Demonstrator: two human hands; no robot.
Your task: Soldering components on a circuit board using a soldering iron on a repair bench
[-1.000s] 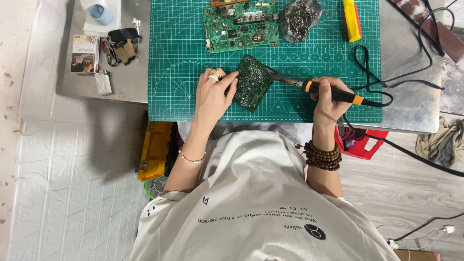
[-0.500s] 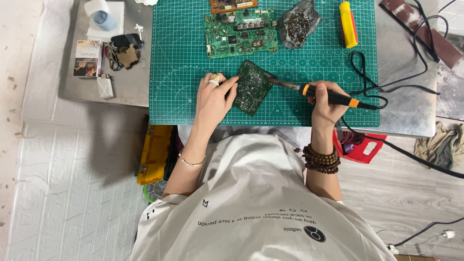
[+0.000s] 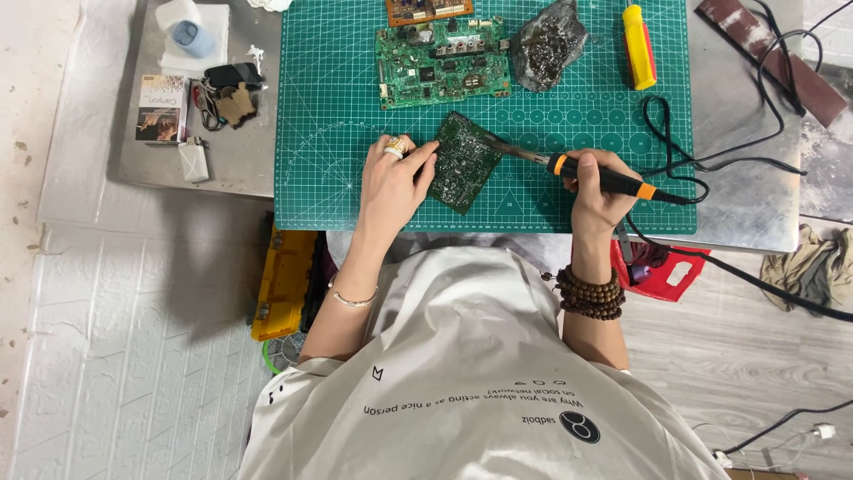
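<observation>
My grey metal worktable (image 3: 755,200) carries a green gridded cutting mat (image 3: 338,178), a small printed box (image 3: 161,108), a white lighter (image 3: 194,160) and black cables (image 3: 755,169).

The cutting mat (image 3: 355,178) looks like matt green rubbery plastic, laid over a dull brushed-metal table (image 3: 755,196). The small circuit board (image 3: 464,162) is dark, slightly glossy laminate dotted with solder. The soldering iron (image 3: 586,173) has a bare metal shaft and a smooth orange-and-black plastic grip. The grey lump (image 3: 548,46) may be crumpled, glittery metal scrap. Wooden beads (image 3: 591,293) look polished.
</observation>
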